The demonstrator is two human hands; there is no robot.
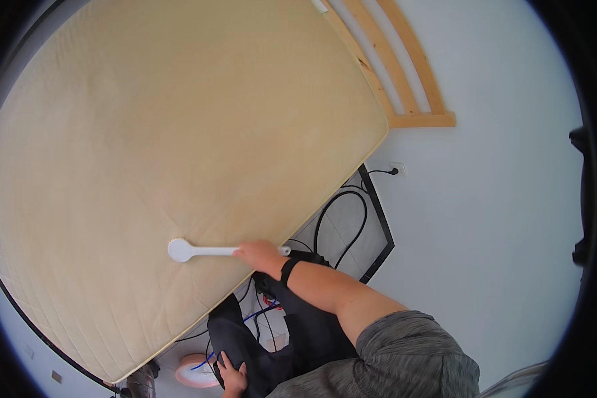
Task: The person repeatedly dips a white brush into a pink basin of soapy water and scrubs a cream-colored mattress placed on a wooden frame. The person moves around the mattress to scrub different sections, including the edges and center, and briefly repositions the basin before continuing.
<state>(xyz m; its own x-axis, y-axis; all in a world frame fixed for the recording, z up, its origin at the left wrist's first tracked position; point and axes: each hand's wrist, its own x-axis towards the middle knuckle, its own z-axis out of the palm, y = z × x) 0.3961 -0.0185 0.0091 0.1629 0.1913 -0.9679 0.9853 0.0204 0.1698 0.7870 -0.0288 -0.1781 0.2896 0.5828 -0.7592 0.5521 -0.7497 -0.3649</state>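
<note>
A cream mattress (219, 124) fills the upper left of the head view. My right hand (261, 256), a black band at its wrist, is closed around the handle of a white long-handled brush (180, 249) near the mattress's edge. The brush's round head lies against the fabric, its bristles turned down and mostly hidden. At the bottom, my left hand (233, 375) rests on my thigh in dark trousers, fingers spread, holding nothing.
A wooden slatted headboard (420, 120) stands along the white wall at the upper right, above a plug in a wall socket (399, 169). A black hose (364, 214) and cables lie on the tiled floor. A pink-rimmed basin (184, 376) is beside my left leg.
</note>
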